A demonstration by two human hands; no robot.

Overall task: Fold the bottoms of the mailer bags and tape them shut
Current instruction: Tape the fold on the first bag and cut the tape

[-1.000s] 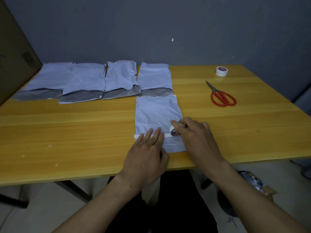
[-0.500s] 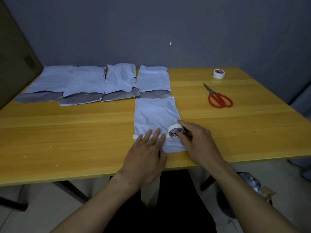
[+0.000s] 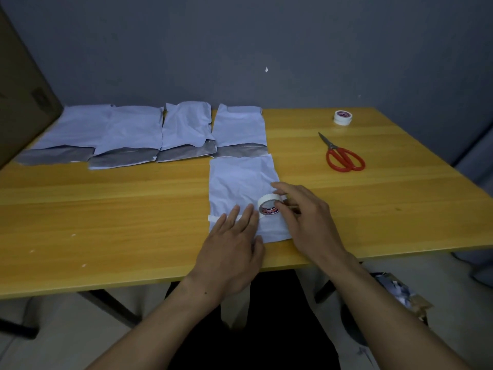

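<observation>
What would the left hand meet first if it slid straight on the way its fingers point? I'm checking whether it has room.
Probably the tape roll held by the right hand. The left hand lies flat on the mailer bag, fingers aimed up-right, nearly touching the roll. Depth is unclear.

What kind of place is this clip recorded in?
Probably a makeshift packing station in a plain room: a yellow wooden table against a bare grey wall, white plastic mailer bags in a row, red-handled scissors and a spare white tape roll.
</observation>
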